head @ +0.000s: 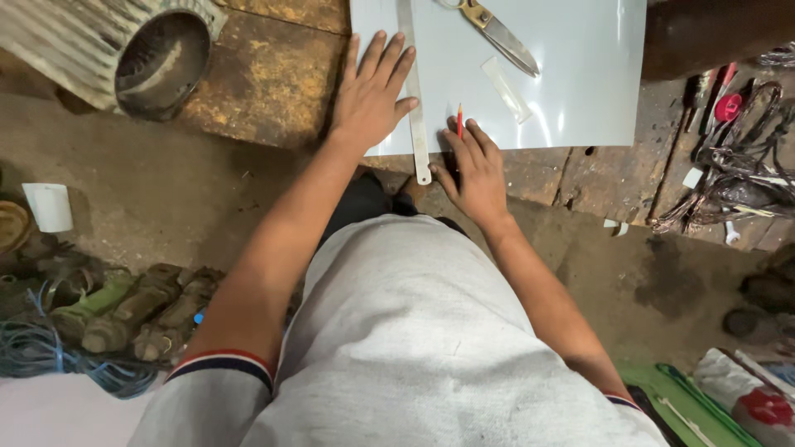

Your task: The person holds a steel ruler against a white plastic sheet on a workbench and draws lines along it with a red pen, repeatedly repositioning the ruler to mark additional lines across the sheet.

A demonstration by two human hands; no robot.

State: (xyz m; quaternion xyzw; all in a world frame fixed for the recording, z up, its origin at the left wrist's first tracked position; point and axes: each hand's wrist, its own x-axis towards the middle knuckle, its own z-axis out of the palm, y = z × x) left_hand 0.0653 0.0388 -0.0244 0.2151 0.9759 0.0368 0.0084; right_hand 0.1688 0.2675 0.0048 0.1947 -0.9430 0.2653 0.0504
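Note:
A large white sheet (pixel 571 74) lies on a worn, rusty work surface (pixel 265 83). My left hand (pixel 371 91) lies flat with spread fingers, pressing a long metal ruler (pixel 414 99) down along the sheet's left part. My right hand (pixel 474 170) sits at the sheet's near edge just right of the ruler and holds a red pencil (pixel 460 118), its tip on the sheet. A pair of scissors (pixel 501 33) and a small clear strip (pixel 507 89) rest farther up on the sheet.
A ribbed metal motor housing (pixel 124 50) stands at the upper left. Tangled wires and red-handled tools (pixel 733 157) lie at the right. On the floor are a white cup (pixel 50 207), blue cable (pixel 41 348) and metal parts (pixel 141 310); green items (pixel 687 397) sit lower right.

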